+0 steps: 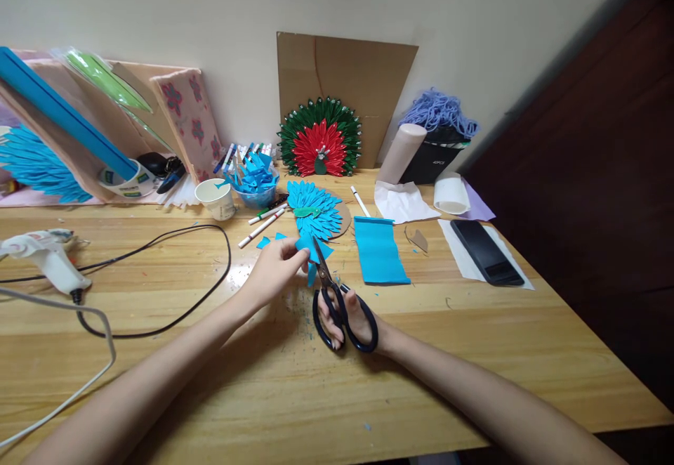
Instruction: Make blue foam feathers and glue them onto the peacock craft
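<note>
My left hand (277, 266) pinches a small blue paper piece (316, 249) above the wooden table (221, 381). My right hand (352, 319) grips black-handled scissors (337, 303), whose blades reach up into that blue piece. Just beyond lies a blue paper peacock (316, 213) on a cardboard disc. A blue paper strip (380, 249) lies flat to the right of the scissors. Two small blue cut-offs (269, 240) rest on the table by my left hand.
A glue gun (45, 254) and its black cable (210, 268) lie at left. Markers (266, 220), a paper cup (217, 199) and a bowl of blue pieces (255, 180) stand behind. A red-green peacock (320, 137) leans on cardboard. A phone (487, 251) lies at right.
</note>
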A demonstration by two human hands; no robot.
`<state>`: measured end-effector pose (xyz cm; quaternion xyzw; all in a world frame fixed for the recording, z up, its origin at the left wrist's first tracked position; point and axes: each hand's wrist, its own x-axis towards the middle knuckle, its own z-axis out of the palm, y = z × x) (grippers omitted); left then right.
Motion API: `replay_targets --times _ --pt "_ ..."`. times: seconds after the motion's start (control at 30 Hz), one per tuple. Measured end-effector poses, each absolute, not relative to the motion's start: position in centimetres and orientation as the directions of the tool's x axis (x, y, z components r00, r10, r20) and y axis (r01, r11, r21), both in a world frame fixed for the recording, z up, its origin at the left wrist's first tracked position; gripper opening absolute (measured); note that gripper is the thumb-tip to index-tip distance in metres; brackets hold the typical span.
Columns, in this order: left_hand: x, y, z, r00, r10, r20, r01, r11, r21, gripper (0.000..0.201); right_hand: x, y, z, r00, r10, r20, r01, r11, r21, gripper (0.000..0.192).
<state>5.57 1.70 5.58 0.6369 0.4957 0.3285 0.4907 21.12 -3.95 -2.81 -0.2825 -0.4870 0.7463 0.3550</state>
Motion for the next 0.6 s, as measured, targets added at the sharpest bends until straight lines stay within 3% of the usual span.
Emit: replay_targets --times 0.23,0.6 --pt "5.44 1.87 5.28 0.319 0.946 -0.056 0.301 -0.046 0.952 0.021 20.78 -4.19 -2.91 -0.535 0.843 -0.060 -0.286 -0.247 -0.926 0.061" --pt "5.43 1.78 5.31 0.365 0.924 -0.117 0.321 -0.007 0.947 0.019 21.01 -3.96 -3.04 -0.572 0.815 -0.090 -0.298 -0.309 -0.903 0.066"
